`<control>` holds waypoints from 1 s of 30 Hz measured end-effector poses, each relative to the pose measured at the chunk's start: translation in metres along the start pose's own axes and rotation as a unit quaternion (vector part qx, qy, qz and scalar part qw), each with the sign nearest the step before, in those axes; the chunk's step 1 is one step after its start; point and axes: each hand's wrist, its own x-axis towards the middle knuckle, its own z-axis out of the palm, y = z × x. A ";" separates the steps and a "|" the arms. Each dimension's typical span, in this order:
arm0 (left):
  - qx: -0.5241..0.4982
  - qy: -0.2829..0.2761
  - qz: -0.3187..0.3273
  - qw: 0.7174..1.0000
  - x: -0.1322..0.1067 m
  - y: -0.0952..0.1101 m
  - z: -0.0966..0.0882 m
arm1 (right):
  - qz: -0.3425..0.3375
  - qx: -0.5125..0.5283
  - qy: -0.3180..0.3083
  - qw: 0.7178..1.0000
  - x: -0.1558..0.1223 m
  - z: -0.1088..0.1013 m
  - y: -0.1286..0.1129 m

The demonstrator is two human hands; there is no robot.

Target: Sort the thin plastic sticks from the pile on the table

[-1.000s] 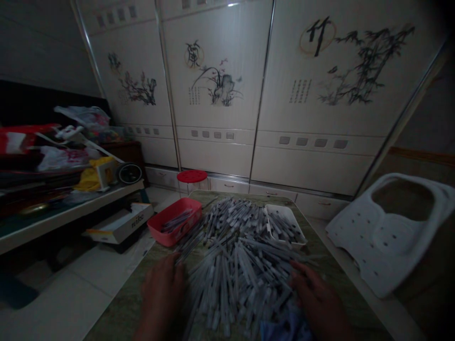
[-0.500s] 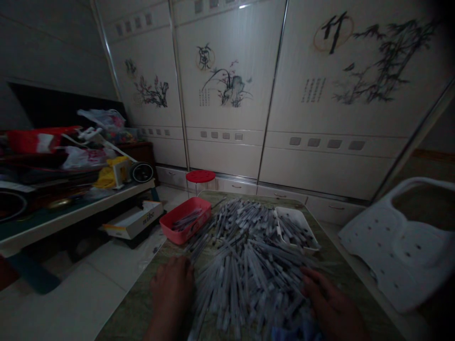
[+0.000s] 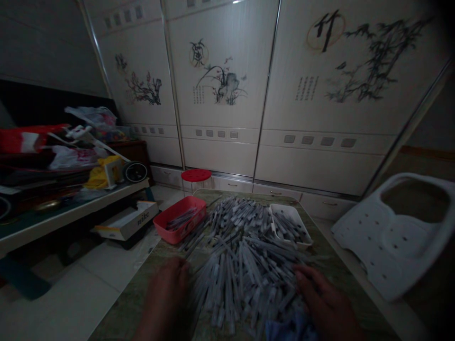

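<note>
A big heap of thin grey sticks covers the middle of a greenish table. My left hand lies on the table at the heap's left edge, its fingers curled against the sticks. My right hand rests on the heap's right side with fingers bent over some sticks. The dim light hides whether either hand holds anything. A bluish cloth lies at the near edge by my right hand.
A red tray with a few sticks sits at the table's far left, a white tray at the far right. Beyond stand a red stool, painted cupboard doors, a cluttered bench on the left and a white plastic seat on the right.
Both hands stay at the sides of the heap. The view swung a little to the left and back to the right. The sticks look unmoved.
</note>
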 end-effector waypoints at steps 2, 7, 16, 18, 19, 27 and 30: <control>-0.063 -0.057 0.041 0.996 -0.008 0.010 0.003 | 0.009 0.037 -0.025 0.999 -0.005 0.007 -0.008; -0.197 -0.174 0.111 0.959 -0.034 0.038 0.015 | -0.004 0.122 -0.080 0.989 -0.017 0.025 -0.025; -0.236 -0.231 0.098 0.939 -0.043 0.054 0.016 | 0.022 0.126 -0.085 0.988 -0.020 0.027 -0.028; -0.284 -0.228 0.067 0.929 -0.043 0.054 0.017 | 0.037 0.132 -0.086 0.987 -0.019 0.027 -0.026; -0.314 -0.228 0.049 0.921 -0.043 0.053 0.019 | 0.039 0.132 -0.090 0.986 -0.019 0.026 -0.025; -0.425 -0.244 -0.039 0.871 -0.040 0.044 0.035 | 0.032 0.185 -0.114 0.976 -0.024 0.028 -0.024; -0.421 -0.236 -0.029 0.875 -0.041 0.045 0.035 | 0.037 0.185 -0.109 0.976 -0.027 0.027 -0.030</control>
